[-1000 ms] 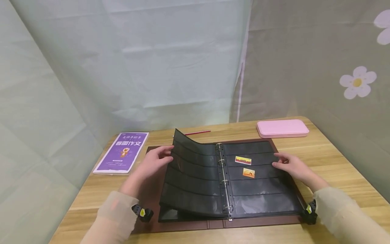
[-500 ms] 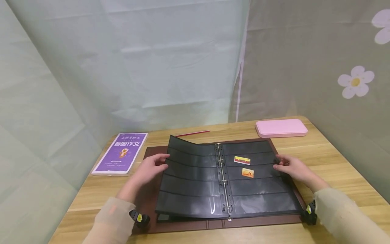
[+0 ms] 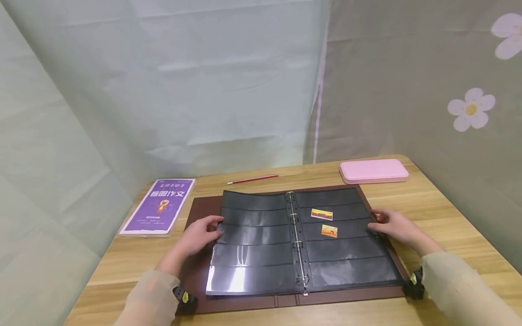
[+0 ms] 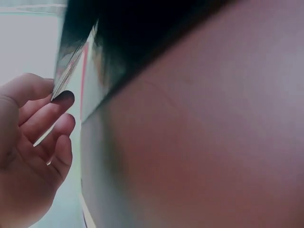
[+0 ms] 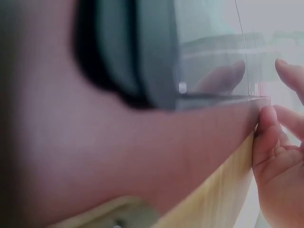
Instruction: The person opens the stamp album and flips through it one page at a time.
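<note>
A brown ring binder (image 3: 285, 300) lies spread on the table, with black pocket pages on both sides of its metal rings (image 3: 298, 244). My left hand (image 3: 200, 235) pinches the outer edge of the left pocket page (image 3: 253, 253) between thumb and fingers, as the left wrist view shows. Two small stamp-like pictures, one yellow and red (image 3: 322, 214) and one orange (image 3: 329, 231), are on the right page (image 3: 346, 251). At the binder's right edge, my right hand (image 3: 395, 228) touches the cover with its fingers; in the right wrist view its thumb (image 5: 287, 73) stands apart from the page.
A purple book (image 3: 159, 208) lies left of the binder on the wooden table (image 3: 432, 203). Behind the binder is a red pencil (image 3: 254, 179). A pink case (image 3: 374, 171) sits at the back right. Fabric curtains (image 3: 228, 90) enclose the table.
The left page has come down from a raised, bent position to lie nearly flat, my left hand lowering with it. The pencil behind now shows in full. My right hand has barely moved.
</note>
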Demonstrator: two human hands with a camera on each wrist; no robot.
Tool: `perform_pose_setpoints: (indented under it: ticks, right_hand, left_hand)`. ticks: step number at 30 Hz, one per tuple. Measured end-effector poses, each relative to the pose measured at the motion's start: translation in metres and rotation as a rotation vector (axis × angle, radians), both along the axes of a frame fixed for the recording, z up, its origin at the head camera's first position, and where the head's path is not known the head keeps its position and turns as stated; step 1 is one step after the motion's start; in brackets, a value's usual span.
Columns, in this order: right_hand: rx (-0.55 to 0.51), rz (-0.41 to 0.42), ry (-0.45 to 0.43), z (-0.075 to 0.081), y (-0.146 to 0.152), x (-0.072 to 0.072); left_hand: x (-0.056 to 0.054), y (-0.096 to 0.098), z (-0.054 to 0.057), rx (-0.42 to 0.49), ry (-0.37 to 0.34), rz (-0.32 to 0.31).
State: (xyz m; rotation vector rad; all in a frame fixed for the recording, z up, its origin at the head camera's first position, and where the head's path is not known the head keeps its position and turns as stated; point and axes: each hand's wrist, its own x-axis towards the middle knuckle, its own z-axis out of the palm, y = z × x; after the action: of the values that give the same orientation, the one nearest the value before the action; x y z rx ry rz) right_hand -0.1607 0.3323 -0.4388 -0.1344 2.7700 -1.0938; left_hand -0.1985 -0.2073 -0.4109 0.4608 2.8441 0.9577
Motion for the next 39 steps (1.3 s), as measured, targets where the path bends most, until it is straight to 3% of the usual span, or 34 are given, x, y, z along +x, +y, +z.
perform_pose_setpoints:
  ticks: [15,39]
  right_hand:
    - [0.015,0.046,0.047,0.001,-0.006,-0.001]
    - [-0.016,-0.015,0.022,0.000,-0.010,0.002]
  left_hand:
    - [0.001,-0.001,-0.021,-0.074,0.021,-0.041]
    - [0.006,0.001,-0.023,-0.112,-0.023,-0.052]
